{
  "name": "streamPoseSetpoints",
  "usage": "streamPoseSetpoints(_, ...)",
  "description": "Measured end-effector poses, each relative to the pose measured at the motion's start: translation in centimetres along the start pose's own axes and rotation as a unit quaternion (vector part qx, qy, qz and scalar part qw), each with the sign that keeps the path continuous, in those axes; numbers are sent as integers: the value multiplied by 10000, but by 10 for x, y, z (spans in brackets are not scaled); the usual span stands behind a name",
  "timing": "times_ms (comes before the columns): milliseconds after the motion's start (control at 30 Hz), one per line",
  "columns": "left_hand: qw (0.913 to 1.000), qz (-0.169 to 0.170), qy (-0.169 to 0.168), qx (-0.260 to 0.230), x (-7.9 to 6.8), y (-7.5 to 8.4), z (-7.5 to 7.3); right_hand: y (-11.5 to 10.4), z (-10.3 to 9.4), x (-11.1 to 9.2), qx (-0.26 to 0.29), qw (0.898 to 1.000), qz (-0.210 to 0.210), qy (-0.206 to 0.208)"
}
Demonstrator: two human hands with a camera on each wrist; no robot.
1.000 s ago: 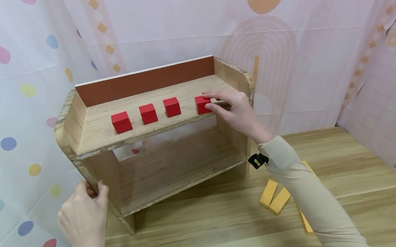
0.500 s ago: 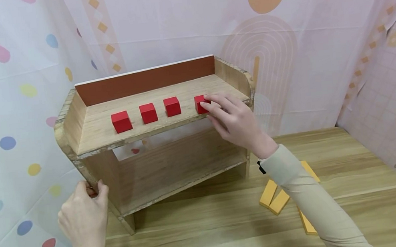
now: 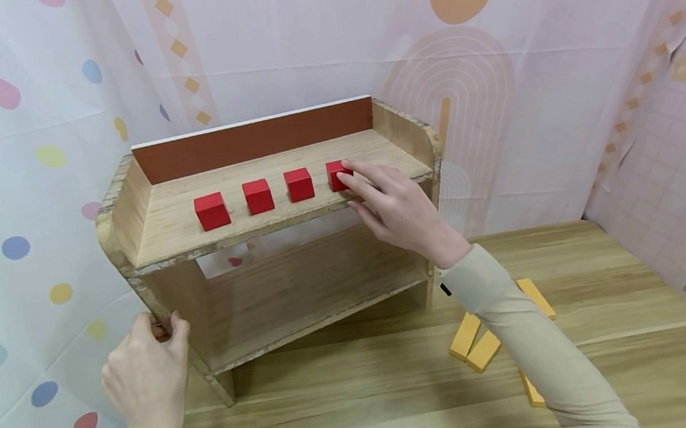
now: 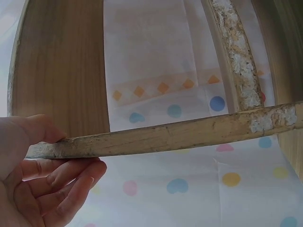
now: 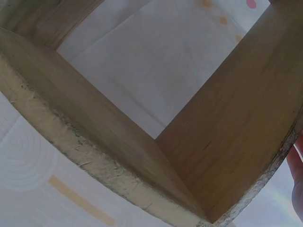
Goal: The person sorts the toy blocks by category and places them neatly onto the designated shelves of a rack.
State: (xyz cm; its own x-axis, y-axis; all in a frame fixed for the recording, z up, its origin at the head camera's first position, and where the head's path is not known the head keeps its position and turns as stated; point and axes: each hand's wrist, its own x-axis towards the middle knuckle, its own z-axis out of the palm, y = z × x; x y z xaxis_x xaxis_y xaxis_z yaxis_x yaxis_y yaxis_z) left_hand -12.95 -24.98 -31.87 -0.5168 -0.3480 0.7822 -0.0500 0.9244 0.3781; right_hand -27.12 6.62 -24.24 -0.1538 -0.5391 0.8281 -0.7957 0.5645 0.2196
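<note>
A two-tier wooden shelf [image 3: 263, 166] stands on the table. My left hand [image 3: 147, 381] grips the front edge of its left side panel, thumb on one face and fingers on the other, as the left wrist view shows at the panel edge [image 4: 165, 139]. On the top board, my right hand [image 3: 402, 211] touches a red cube [image 3: 336, 177] at its right side with extended fingertips. The right thumb is apart from the cube, near the board's front edge. Three more red cubes [image 3: 299, 185] sit in a row to its left. In the right wrist view, only fingers [image 5: 297, 165] show at the edge.
Several yellow blocks [image 3: 484, 350] lie on the wooden table [image 3: 362, 393] to the right, partly hidden by the right sleeve [image 3: 538, 340]. Patterned cloth [image 3: 299, 37] hangs behind the shelf and along its left. A low brown back panel [image 3: 260, 139] borders the top board.
My right thumb has come off the rightmost red cube. That cube has slid left, closer to the other three, with my right fingers following. The left hand has stayed in place.
</note>
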Motion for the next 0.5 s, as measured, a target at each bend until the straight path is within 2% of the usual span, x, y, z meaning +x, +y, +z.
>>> streamPoseSetpoints(500,10000,-20,-6,-21,0,0,0,1,2,4,93,9992,65,-371)
